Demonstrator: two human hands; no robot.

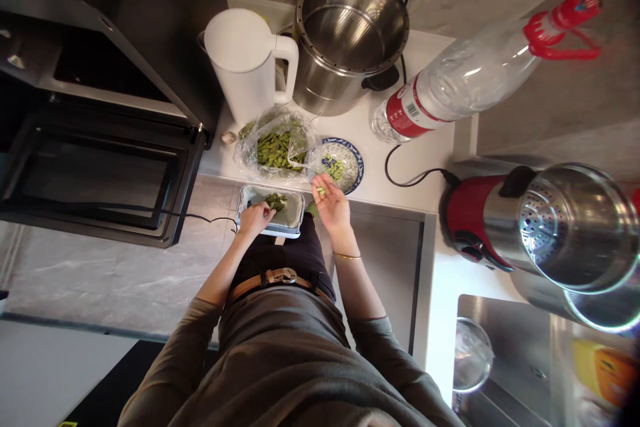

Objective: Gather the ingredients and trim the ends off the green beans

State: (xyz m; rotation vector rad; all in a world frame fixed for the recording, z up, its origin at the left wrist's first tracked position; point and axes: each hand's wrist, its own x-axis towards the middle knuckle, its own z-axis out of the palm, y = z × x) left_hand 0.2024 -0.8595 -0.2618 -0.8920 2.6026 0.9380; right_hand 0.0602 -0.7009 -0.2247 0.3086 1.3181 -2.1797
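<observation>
My left hand [255,219] rests on the rim of a small rectangular tray [295,213] that holds a heap of green pods [275,201]; its fingers curl over the pods there. My right hand [331,203] is raised beside the tray, fingers pinched on a small green bean. Just beyond it stands a blue-patterned bowl [350,157] with shelled beans inside. A clear plastic bag of green pods [275,147] lies behind the tray.
A white kettle [247,60] and a steel pot [350,33] stand at the back. A large plastic water bottle [465,80] lies to the right, a red-and-steel appliance [540,227] beyond it. A black oven [100,113] is left, a sink [505,353] lower right.
</observation>
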